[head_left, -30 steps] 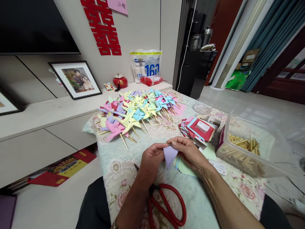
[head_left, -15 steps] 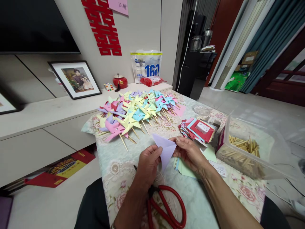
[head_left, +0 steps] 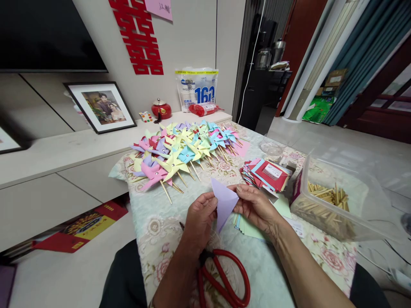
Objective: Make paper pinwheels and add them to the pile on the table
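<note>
A purple sheet of paper, folded to a triangle, is held up between my two hands above the table. My left hand pinches its left edge between thumb and fingers. At its right corner, my right hand grips the paper with thumb and fingertips. Red-handled scissors lie under my left forearm, which hides part of them. Below my right hand is a fanned stack of pale green and other coloured paper. Beyond my hands lies a pile of paper pinwheels on wooden sticks.
Red and blue paper squares are stacked right of centre. A clear plastic box of short wooden sticks stands at the table's right edge. Behind the floral-clothed table runs a white cabinet with a framed photo and a red jar.
The folded purple paper has turned slightly and its top corner has shifted right. My left fingers have moved a little along its edge. Both hands still hold it.
</note>
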`<action>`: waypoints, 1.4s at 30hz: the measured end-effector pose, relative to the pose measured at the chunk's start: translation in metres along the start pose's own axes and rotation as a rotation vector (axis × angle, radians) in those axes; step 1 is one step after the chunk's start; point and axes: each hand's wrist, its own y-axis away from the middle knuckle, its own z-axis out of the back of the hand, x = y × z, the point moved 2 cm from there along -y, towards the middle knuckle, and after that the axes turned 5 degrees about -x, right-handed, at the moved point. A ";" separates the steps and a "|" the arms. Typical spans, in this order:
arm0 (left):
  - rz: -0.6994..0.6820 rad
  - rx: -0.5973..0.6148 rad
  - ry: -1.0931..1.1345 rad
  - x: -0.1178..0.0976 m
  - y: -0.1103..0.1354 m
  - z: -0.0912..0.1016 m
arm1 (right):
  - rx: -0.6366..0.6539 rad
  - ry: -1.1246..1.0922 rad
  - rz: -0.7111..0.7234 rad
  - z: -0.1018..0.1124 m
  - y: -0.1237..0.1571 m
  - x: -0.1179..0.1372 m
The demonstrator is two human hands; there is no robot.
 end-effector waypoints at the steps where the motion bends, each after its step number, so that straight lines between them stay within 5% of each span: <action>1: -0.002 -0.005 -0.008 0.000 0.000 0.000 | 0.005 -0.003 -0.005 0.000 0.000 0.000; 29: -0.025 0.081 -0.073 0.004 0.001 -0.001 | 0.023 0.025 -0.076 -0.001 0.002 0.002; 42: -0.065 -0.026 -0.298 0.006 -0.001 0.006 | -0.022 0.226 -0.015 -0.002 0.001 -0.003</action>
